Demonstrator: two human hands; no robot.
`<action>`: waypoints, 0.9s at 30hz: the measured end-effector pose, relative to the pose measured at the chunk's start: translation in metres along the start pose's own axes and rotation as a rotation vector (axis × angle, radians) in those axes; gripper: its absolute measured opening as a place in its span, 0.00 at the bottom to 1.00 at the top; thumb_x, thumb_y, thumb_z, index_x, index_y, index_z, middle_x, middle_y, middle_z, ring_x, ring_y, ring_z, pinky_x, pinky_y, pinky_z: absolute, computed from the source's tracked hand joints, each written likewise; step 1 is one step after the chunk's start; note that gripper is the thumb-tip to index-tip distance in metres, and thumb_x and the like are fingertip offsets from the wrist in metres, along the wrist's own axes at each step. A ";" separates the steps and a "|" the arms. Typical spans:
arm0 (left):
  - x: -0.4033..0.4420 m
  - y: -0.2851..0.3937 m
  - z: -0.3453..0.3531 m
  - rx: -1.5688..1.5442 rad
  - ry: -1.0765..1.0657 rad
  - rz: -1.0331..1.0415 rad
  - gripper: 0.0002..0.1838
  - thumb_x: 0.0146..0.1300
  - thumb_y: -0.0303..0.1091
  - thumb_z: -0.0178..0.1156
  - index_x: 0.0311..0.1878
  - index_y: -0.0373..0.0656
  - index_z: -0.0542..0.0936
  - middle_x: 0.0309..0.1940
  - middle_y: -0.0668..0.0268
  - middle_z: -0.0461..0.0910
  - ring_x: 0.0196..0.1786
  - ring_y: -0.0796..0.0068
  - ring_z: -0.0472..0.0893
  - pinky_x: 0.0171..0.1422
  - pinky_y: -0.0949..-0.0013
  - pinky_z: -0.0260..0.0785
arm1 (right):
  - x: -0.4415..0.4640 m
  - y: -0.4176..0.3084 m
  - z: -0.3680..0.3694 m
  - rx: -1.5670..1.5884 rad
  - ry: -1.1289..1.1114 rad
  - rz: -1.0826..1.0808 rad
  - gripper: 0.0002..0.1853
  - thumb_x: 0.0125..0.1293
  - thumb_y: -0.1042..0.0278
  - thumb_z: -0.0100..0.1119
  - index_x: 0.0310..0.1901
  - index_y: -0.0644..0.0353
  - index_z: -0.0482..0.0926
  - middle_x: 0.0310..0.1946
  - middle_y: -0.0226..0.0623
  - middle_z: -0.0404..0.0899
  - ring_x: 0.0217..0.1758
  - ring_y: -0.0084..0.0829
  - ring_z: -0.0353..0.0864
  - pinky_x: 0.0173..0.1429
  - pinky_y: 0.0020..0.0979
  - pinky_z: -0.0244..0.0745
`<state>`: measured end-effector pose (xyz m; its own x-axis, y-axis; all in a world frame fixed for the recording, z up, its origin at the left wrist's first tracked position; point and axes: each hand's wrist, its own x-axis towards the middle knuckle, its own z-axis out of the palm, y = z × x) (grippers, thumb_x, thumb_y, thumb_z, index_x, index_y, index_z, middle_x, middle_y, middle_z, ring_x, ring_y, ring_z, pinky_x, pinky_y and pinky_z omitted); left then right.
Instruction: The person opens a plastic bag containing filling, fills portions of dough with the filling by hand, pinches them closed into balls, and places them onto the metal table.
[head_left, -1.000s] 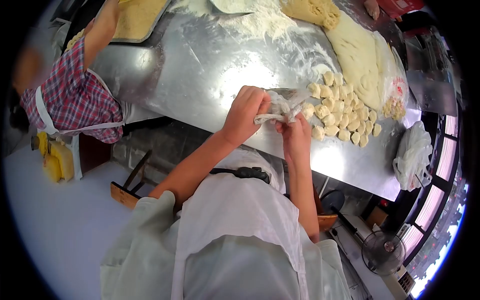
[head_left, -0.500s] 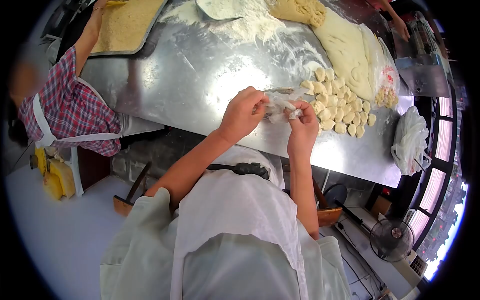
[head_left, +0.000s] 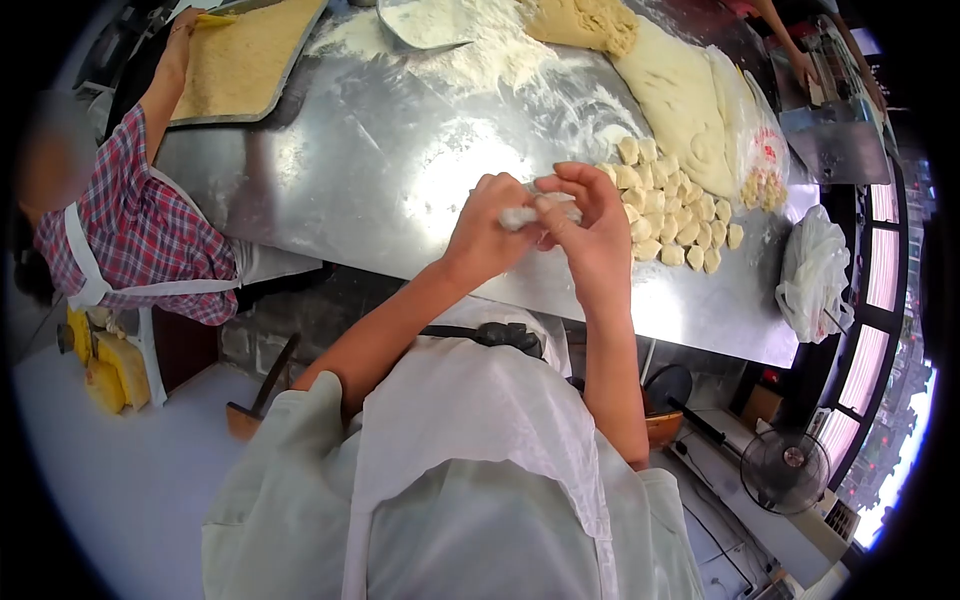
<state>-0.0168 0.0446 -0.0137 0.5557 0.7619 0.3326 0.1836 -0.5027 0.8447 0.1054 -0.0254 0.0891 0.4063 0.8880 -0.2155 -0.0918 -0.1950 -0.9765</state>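
Observation:
Crumpled clear plastic film (head_left: 518, 217) is bunched between my two hands above the near edge of the steel table; whether it is a bag or a glove I cannot make out. My left hand (head_left: 488, 232) is closed around it, its fingers curled. My right hand (head_left: 590, 235) presses its thumb against the bunch, with the fingers bent over the far side. Just right of my right hand, several small cut dough pieces (head_left: 655, 202) lie in a cluster. Behind them spreads a large slab of pale dough (head_left: 672, 110), partly under plastic.
Loose flour (head_left: 500, 60) and a scoop (head_left: 425, 25) lie at the back of the steel table (head_left: 350, 180). A crumb-filled tray (head_left: 245, 65) is at far left, beside a co-worker in a plaid shirt (head_left: 150, 210). A white plastic bag (head_left: 815, 275) hangs at the right edge.
The film, spread between both hands before, is now bunched smaller. My right hand has moved left against my left hand, and its fingers have lifted. The co-worker's hand has shifted slightly at the tray.

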 end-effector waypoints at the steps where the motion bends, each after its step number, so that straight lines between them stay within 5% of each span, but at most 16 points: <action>1: 0.001 -0.004 0.001 0.028 0.018 -0.001 0.12 0.54 0.23 0.72 0.42 0.40 0.84 0.41 0.58 0.79 0.47 0.53 0.77 0.51 0.55 0.71 | 0.003 0.004 -0.004 -0.060 -0.067 -0.086 0.24 0.65 0.77 0.69 0.62 0.63 0.75 0.57 0.38 0.82 0.47 0.23 0.84 0.45 0.25 0.81; 5: -0.004 -0.011 -0.001 -0.001 0.051 -0.128 0.08 0.57 0.22 0.70 0.40 0.38 0.83 0.40 0.56 0.80 0.46 0.52 0.77 0.52 0.55 0.71 | -0.007 -0.020 -0.018 -0.061 -0.090 -0.180 0.21 0.66 0.81 0.65 0.62 0.64 0.78 0.59 0.37 0.81 0.53 0.24 0.85 0.48 0.26 0.82; 8: -0.007 -0.020 0.001 -0.089 0.065 -0.181 0.06 0.60 0.21 0.67 0.39 0.37 0.80 0.39 0.57 0.78 0.46 0.54 0.77 0.52 0.56 0.70 | 0.018 0.011 -0.047 -0.061 0.215 -0.143 0.17 0.68 0.79 0.62 0.58 0.63 0.82 0.50 0.32 0.86 0.44 0.21 0.83 0.45 0.24 0.80; 10: -0.005 -0.022 0.001 -0.078 0.068 -0.152 0.06 0.61 0.20 0.65 0.39 0.36 0.78 0.39 0.57 0.77 0.46 0.55 0.77 0.52 0.57 0.69 | 0.022 0.034 -0.062 -0.512 0.137 -0.134 0.15 0.67 0.79 0.63 0.55 0.59 0.85 0.47 0.27 0.87 0.37 0.19 0.78 0.43 0.24 0.77; 11: -0.004 -0.018 -0.002 -0.039 0.060 -0.127 0.06 0.60 0.20 0.65 0.38 0.36 0.78 0.38 0.57 0.77 0.45 0.55 0.77 0.52 0.58 0.69 | 0.020 0.047 -0.058 -0.420 0.086 -0.061 0.15 0.65 0.79 0.65 0.53 0.57 0.86 0.47 0.25 0.86 0.34 0.19 0.74 0.41 0.25 0.75; 13: -0.004 -0.015 -0.005 0.006 0.070 -0.084 0.05 0.60 0.19 0.64 0.38 0.36 0.78 0.38 0.57 0.77 0.44 0.54 0.76 0.51 0.58 0.69 | 0.014 0.064 -0.042 -0.457 -0.027 -0.144 0.17 0.65 0.79 0.65 0.55 0.59 0.84 0.51 0.33 0.85 0.37 0.21 0.79 0.42 0.26 0.76; 16: 0.004 -0.020 -0.004 0.032 0.116 -0.010 0.05 0.59 0.18 0.62 0.36 0.37 0.77 0.37 0.57 0.77 0.44 0.54 0.75 0.50 0.57 0.68 | 0.020 0.085 -0.030 -0.611 -0.010 -0.215 0.16 0.67 0.76 0.64 0.57 0.62 0.80 0.48 0.48 0.82 0.43 0.45 0.84 0.47 0.38 0.79; 19: 0.006 -0.016 -0.009 0.096 0.128 0.034 0.03 0.61 0.20 0.60 0.35 0.38 0.77 0.37 0.57 0.76 0.45 0.52 0.74 0.50 0.54 0.68 | 0.016 0.081 -0.024 -0.569 -0.049 -0.203 0.12 0.68 0.74 0.63 0.52 0.63 0.79 0.45 0.52 0.80 0.44 0.52 0.83 0.48 0.42 0.78; 27: 0.006 -0.017 -0.009 0.180 0.143 0.094 0.05 0.63 0.25 0.64 0.39 0.36 0.77 0.38 0.54 0.75 0.45 0.48 0.73 0.50 0.51 0.67 | 0.017 0.095 -0.018 -0.617 0.219 -0.415 0.06 0.64 0.74 0.66 0.40 0.64 0.79 0.30 0.46 0.78 0.33 0.45 0.81 0.40 0.42 0.76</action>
<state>-0.0238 0.0608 -0.0225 0.4591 0.7519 0.4732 0.2854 -0.6293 0.7229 0.1202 -0.0364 -0.0074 0.4731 0.8490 0.2353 0.6038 -0.1180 -0.7883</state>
